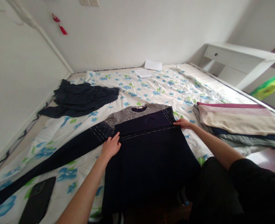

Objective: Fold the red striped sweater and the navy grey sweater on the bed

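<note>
A dark navy sweater (149, 155) with a speckled grey yoke lies spread in front of me, its neckline facing away. One long sleeve stretches out to the left; on the right side no sleeve extends outward, and a dark band crosses the chest. My left hand (111, 145) rests on the sweater's left side below the armpit, fingers laid out over the cloth. At the right edge, near the striped shoulder part, my right hand (183, 123) pinches the fabric between thumb and fingers. The sweater's lower hem falls into shadow near my legs.
A floral sheet (156, 91) covers the bed. Crumpled dark clothing (81, 98) lies at the left, a black phone (38, 200) at the near left. Folded clothes (240, 119) are stacked at the right. Papers (153, 65) lie by the wall; a white desk (235, 60) stands at the far right.
</note>
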`<state>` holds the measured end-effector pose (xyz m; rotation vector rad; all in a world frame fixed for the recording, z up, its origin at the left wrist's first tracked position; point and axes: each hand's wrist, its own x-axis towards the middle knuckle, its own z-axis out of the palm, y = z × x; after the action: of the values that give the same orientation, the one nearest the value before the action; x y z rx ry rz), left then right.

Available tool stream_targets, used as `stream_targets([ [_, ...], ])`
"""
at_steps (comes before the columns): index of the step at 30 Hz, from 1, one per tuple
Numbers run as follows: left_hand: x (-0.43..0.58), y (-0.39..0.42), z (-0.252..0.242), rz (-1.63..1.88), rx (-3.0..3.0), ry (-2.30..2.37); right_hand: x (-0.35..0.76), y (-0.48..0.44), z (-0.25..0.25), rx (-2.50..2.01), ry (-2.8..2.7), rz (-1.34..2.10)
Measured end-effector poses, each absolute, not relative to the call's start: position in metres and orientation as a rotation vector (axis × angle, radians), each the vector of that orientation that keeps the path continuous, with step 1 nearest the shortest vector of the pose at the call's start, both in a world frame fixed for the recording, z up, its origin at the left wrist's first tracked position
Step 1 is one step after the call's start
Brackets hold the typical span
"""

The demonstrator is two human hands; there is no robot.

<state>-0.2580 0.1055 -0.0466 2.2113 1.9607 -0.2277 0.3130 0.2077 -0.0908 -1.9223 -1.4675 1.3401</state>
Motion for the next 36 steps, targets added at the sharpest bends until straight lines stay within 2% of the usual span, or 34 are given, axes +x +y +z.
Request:
stream_targets([
  [8, -0.254, 0.105, -0.039, -0.3, 2.2, 1.954, 0.336, 0.242, -0.086, -2.093, -1.5, 1.442],
  [10, -0.252, 0.103, -0.035, -0.318, 2.196, 1.959, 0.33, 0.248, -0.087, -2.216, -1.542, 1.149],
  [13, -0.249, 0.1, -0.031, -0.352, 2.198, 1.962, 0.301, 0.254, -0.096, -2.189, -1.71, 0.471],
  [16, -0.247, 0.099, -0.029, -0.375, 2.211, 1.963, 0.256, 0.262, -0.11, -1.911, -1.921, 0.205],
  [20, -0.25, 0.1, -0.033, -0.386, 2.219, 1.969, 0.211, 0.278, -0.127, -1.771, -2.015, 0.169],
  [28, -0.257, 0.103, -0.048, -0.275, 2.246, 1.962, 0.235, 0.31, -0.145, -2.057, -2.067, 0.346],
  [36, -0.255, 0.103, -0.045, -0.342, 2.233, 1.958, 0.234, 0.316, -0.135, -2.241, -2.048, 0.396],
])
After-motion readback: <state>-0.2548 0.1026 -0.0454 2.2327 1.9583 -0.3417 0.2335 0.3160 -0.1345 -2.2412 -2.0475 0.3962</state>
